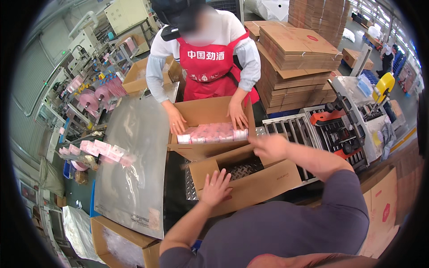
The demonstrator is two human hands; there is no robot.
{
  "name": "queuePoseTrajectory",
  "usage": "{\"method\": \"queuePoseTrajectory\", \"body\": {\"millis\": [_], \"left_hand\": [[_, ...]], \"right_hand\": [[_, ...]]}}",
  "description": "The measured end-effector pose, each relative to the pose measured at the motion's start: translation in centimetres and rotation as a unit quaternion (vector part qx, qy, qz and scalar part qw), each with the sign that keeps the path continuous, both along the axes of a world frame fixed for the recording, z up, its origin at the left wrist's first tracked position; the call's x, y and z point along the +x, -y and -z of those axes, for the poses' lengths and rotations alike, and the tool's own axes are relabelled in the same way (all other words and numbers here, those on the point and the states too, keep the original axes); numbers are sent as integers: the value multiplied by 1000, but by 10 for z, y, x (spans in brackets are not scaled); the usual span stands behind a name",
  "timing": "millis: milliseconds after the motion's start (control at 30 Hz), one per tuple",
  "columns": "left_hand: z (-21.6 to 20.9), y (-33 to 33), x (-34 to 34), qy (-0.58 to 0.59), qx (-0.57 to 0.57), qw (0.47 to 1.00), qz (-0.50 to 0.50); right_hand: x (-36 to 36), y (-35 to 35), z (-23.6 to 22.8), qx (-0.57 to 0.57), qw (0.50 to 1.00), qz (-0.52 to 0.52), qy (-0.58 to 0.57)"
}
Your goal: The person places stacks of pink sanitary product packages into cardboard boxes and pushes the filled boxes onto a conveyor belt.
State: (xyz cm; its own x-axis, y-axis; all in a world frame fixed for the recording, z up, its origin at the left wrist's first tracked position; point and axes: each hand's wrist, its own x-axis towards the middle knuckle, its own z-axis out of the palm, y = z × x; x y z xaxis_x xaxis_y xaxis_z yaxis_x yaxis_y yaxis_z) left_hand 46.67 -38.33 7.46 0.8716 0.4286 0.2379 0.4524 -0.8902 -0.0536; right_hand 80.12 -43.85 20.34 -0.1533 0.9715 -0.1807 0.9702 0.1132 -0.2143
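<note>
In front of me an open cardboard carton (263,185) stands tilted, its patterned metal base showing through the opening. My left hand (216,187) lies with fingers spread against its near left wall. At the carton's far right corner is my right hand (268,146), blurred, its fingers partly bent and hard to read. Just beyond stands a second open carton (201,117), holding a row of pink-and-white small packs (212,133). A co-worker in a red apron (209,67) has both hands inside that carton, on the packs.
A metal work table (129,178) lies to the left, with pink-and-white boxes (103,149) in a line at its edge. Flat cartons (299,58) are stacked behind. A roller conveyor (295,127) runs right, with a machine (333,127) on it. An open carton (100,243) stands near left.
</note>
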Motion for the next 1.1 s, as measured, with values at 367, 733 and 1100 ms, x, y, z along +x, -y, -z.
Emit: {"method": "queuePoseTrajectory", "body": {"millis": [367, 733, 1100], "left_hand": [[34, -106, -131, 88, -238, 897, -363], [31, -110, -90, 175, -792, 471, -347], [-2, -42, -11, 184, -778, 581, -153]], "right_hand": [[36, 53, 118, 168, 870, 317, -339], [63, 177, 139, -25, 656, 313, -686], [-162, 26, 78, -314, 803, 31, -506]]}}
